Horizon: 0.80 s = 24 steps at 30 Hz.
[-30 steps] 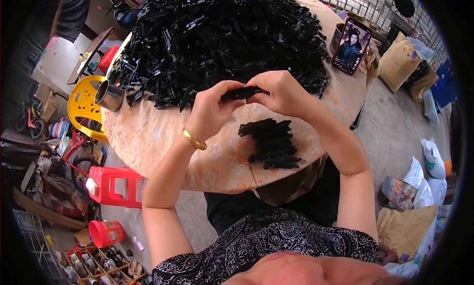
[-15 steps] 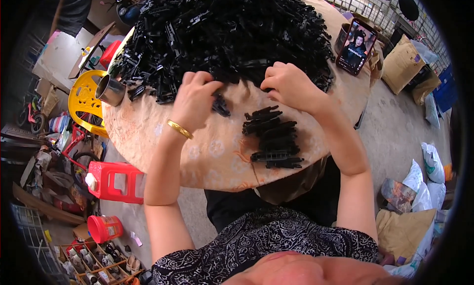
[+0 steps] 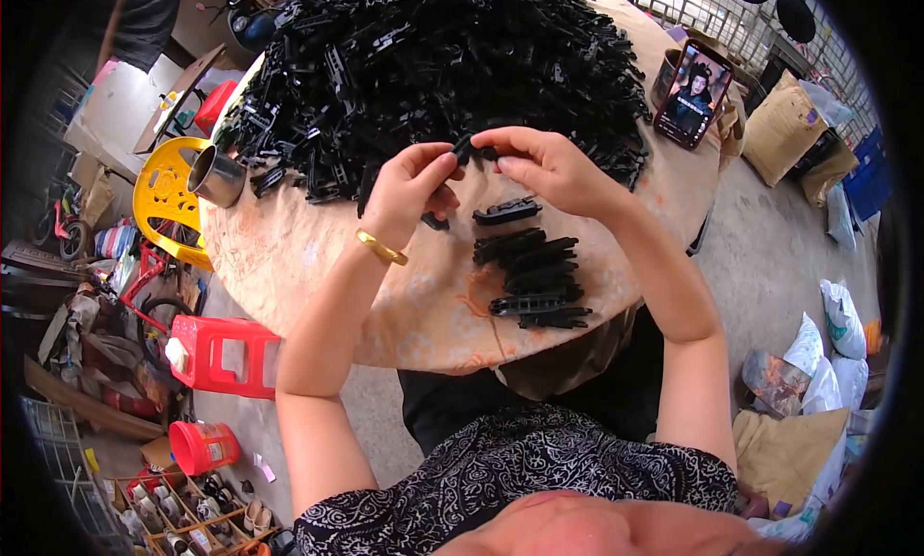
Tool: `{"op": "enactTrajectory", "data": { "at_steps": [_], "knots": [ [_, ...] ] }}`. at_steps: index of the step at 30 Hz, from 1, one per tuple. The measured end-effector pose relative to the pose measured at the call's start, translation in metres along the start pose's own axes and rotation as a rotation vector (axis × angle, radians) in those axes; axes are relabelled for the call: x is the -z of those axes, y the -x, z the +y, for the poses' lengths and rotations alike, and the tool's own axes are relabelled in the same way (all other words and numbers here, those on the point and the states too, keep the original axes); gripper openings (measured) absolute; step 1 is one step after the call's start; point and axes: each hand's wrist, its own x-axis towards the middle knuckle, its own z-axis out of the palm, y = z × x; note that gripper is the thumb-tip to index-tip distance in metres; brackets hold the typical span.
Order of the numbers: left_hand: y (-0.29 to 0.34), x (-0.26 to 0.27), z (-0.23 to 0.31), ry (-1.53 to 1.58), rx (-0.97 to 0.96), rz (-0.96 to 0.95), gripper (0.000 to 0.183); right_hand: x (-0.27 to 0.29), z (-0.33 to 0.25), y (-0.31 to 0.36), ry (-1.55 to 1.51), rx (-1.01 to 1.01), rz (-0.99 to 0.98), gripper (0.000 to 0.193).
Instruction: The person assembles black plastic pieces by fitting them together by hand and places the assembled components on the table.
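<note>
Just in front of a big heap of black plastic parts (image 3: 452, 65), my two hands are close together. Between their fingertips is a small dark plastic piece (image 3: 466, 152), partly covered by the fingers. My left hand (image 3: 412, 185), with a gold bangle at its wrist, pinches the piece's left side. At its right end are the pinched fingers of my right hand (image 3: 541, 167). Below the hands, a stacked row of slim black parts (image 3: 535, 279) lies on the cloth, with a single black part (image 3: 507, 210) at its far end. Another dark piece (image 3: 436, 221) shows under my left hand.
A patterned cloth covers the round table (image 3: 289, 258). A metal cup (image 3: 218, 177) stands at its left edge, by a yellow chair (image 3: 162, 195). A phone (image 3: 693, 94) leans at the right. Red stool (image 3: 229, 356) and red bucket (image 3: 204, 447) are on the floor left.
Both hands have come together from apart, the left moving right, and now share a dark piece. A single black part now lies at the far end of the row.
</note>
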Motion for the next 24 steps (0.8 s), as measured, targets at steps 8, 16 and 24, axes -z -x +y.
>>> {"op": "enactTrajectory", "data": {
  "at_steps": [8,16,24],
  "knots": [
    [0.004,-0.007,0.0,-0.008,0.058,-0.016,0.022,-0.008,-0.006,0.003,0.134,-0.048,-0.039,0.022],
    [0.012,-0.007,0.002,-0.232,-0.191,-0.066,0.026,-0.01,-0.004,0.004,0.388,0.11,0.05,0.019],
    [0.015,-0.006,0.001,-0.393,-0.268,-0.002,0.029,-0.005,-0.009,0.0,0.674,0.323,0.18,0.03]
  ]
}}
